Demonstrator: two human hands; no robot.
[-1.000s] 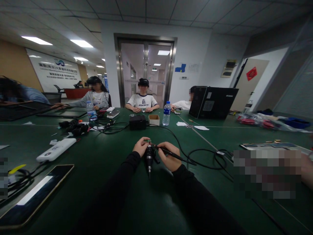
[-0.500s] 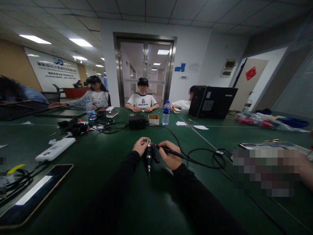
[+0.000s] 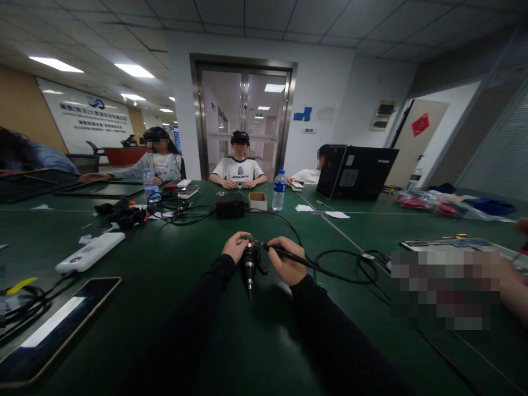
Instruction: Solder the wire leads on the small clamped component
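A soldering iron (image 3: 285, 253), black and slim with a cable at its back, is held like a pen in my right hand (image 3: 289, 263). Its tip points left at a small circuit board (image 3: 251, 240), too small to make out in detail. My left hand (image 3: 235, 247) has its fingers closed at the board's left edge. Directly below the board a black and silver tool (image 3: 249, 264) lies on the green table, its thin metal tip towards me. My left fingers are beside its upper end; whether they also touch it I cannot tell.
A black box (image 3: 230, 205), a small cardboard box (image 3: 258, 201) and a water bottle (image 3: 279, 191) stand beyond my hands. To the left lie a white power strip (image 3: 89, 253) and a phone (image 3: 61, 330). A looped cable (image 3: 346, 280) runs right. Several people sit around the table.
The view has shifted slightly. The small circuit board looks turned, showing less of its green face. Both hands keep nearly the same place and grip.
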